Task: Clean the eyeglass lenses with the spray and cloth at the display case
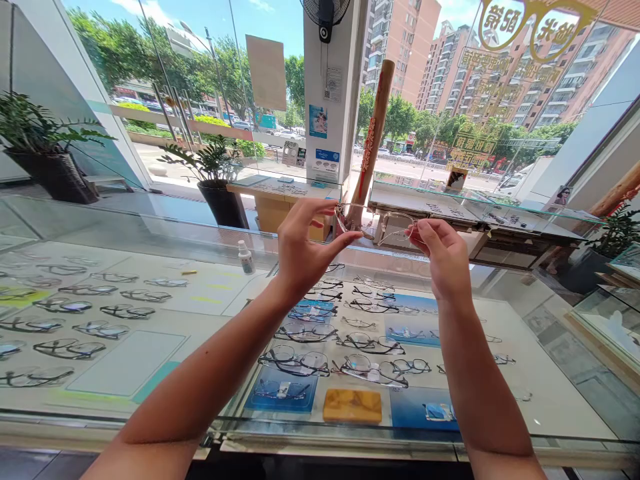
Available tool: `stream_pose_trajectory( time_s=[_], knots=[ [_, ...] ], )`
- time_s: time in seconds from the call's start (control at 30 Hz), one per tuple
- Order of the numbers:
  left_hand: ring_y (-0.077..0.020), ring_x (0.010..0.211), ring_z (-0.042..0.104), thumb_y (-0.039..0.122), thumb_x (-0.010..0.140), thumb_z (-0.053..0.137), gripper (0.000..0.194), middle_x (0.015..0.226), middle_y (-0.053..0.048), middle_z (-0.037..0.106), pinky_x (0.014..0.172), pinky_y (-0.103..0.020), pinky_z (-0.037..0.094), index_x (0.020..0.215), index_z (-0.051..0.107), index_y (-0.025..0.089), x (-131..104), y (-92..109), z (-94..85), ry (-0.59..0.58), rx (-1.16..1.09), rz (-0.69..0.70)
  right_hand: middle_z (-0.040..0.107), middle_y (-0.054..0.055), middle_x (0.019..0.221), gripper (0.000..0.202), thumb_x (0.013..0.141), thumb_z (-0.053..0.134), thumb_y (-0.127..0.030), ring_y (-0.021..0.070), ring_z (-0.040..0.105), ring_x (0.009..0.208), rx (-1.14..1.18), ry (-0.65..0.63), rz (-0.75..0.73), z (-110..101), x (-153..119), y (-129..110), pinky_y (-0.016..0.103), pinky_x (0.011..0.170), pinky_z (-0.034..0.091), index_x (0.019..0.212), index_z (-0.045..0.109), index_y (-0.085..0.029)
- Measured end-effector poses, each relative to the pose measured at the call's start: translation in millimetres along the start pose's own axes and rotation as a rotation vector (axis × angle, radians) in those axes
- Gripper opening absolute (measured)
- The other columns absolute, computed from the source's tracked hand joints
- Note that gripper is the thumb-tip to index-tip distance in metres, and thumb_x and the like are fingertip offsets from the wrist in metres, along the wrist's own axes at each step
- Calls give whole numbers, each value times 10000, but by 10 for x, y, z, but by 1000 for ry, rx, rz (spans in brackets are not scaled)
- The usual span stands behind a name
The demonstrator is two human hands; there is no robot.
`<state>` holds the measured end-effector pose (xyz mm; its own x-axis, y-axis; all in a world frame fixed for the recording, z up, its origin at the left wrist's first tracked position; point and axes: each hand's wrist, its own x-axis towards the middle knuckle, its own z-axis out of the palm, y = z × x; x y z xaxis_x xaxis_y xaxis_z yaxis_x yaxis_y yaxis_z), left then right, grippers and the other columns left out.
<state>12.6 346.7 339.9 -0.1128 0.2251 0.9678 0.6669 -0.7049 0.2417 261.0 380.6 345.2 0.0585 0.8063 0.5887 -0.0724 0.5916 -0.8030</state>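
Observation:
Both arms reach out over a glass display counter [200, 360]. Between my hands hangs a pair of thin-rimmed eyeglasses [383, 230], raised above the counter top. My left hand [307, 240] grips its left side, thumb below and fingers above. My right hand [443, 250] pinches the right side between thumb and fingers. The lenses look clear, and the far room shows through them. Below, under the glass, lie several rows of eyeglasses [367, 343], some on blue cards [280, 393], beside a yellow-brown block [352, 406].
A small white spray bottle [245, 257] stands left of my left hand. More eyeglasses [70, 348] fill the left case. Potted plants [220, 193], a leaning wooden post [373, 133] and further display cases [425, 207] are beyond, before large windows.

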Motion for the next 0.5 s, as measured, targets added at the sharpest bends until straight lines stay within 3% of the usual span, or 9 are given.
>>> stream_pose_trajectory(
  time_s=[0.27, 0.5],
  knots=[
    [-217, 961, 778, 535, 801, 949, 538, 1118, -47, 792, 780, -355, 668, 1211, 724, 269, 6, 3, -11, -35, -21, -38, 765, 38, 904, 310, 891, 811, -555, 223, 757, 901, -18, -9, 29, -23, 10, 10, 427, 919, 663, 914, 757, -250],
    [-238, 1155, 760, 511, 832, 929, 558, 1264, -78, 760, 978, -394, 688, 1284, 697, 278, 5, -182, 55, -14, -169, 3, 758, 47, 968, 231, 925, 793, -473, 218, 738, 928, -105, 44, -281, 34, -79, -99, 397, 888, 639, 971, 741, -253]
  ],
)
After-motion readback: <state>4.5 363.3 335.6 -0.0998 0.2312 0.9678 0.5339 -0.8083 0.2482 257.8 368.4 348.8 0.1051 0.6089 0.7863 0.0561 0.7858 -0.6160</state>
